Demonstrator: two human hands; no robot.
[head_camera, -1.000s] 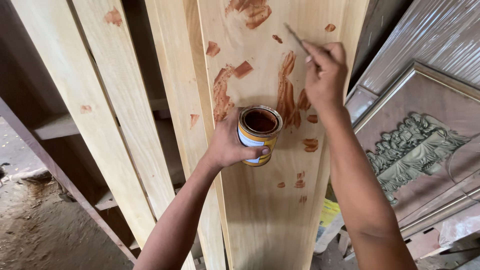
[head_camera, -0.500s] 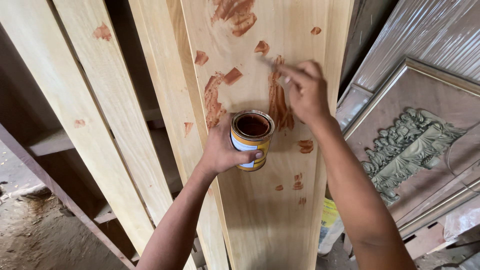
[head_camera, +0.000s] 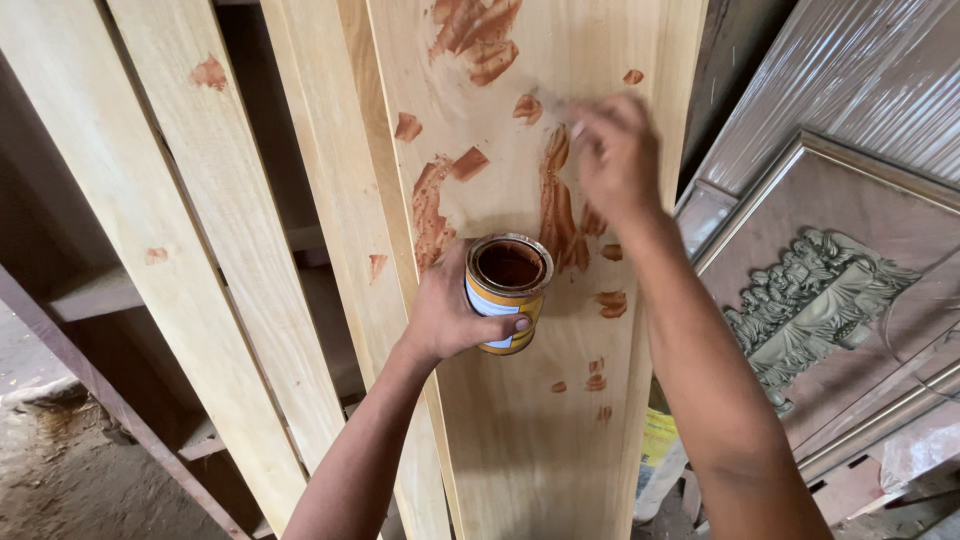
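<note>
**Plank under patch-filling, tin at hand**

Plank (head_camera: 520, 420) in question is the wide pale board leaning near-upright at centre, its long axis running from the near bottom edge of the view up and away to the far top, face turned toward you. It stands just right of three narrower pale boards (head_camera: 200, 250), which carry a few similar reddish dabs.

Your left hand (head_camera: 450, 315) has its fingers wrapped closed around a small round tin (head_camera: 508, 290) with a yellow and white label, held upright against the plank's face, mouth open and showing dark reddish-brown filler inside. Your right hand (head_camera: 615, 155) is blurred; its fingers appear pinched closed on a thin applicator (head_camera: 556, 102), though the tool's kind cannot be made out. It works at the plank's upper right, beside a long vertical smear (head_camera: 555, 205) of the filler.

Judgement: the step in hand is spreading filler over marked spots. Several patches already lie far up the face and a few small ones sit low, near the right edge. The next move likely calls for a reload from the tin, so keep it level and close to the working hand.

A carved framed panel (head_camera: 830, 310) leans to the right, well apart from the work.
</note>
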